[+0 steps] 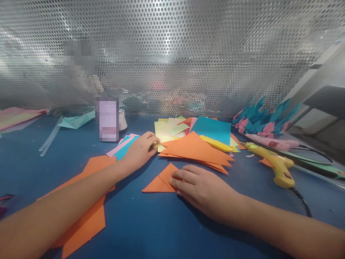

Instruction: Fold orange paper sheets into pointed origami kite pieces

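Note:
Near the table's middle, my right hand (202, 187) rests over a folded orange paper triangle (159, 181), its fingers together on the paper and covering the right half. Farther forward, my left hand (141, 149) is closed, fingers curled down around a small yellow bit whose kind I cannot make out. Just right of it lies a stack of folded orange paper triangles (195, 149). Beneath my left wrist are blue and pink paper strips (125, 145). My left forearm passes over larger orange paper pieces (93, 216).
Colored paper sheets (212, 127) and a yellow utility knife (217, 144) lie behind the stack. Right: a yellow glue gun (277, 163) with cord, a pink glue gun (272, 141), a blue-pink folded-paper piece (264, 120). Left: a phone (109, 118), glue sticks (51, 136). A perforated metal panel (167, 82) stands behind.

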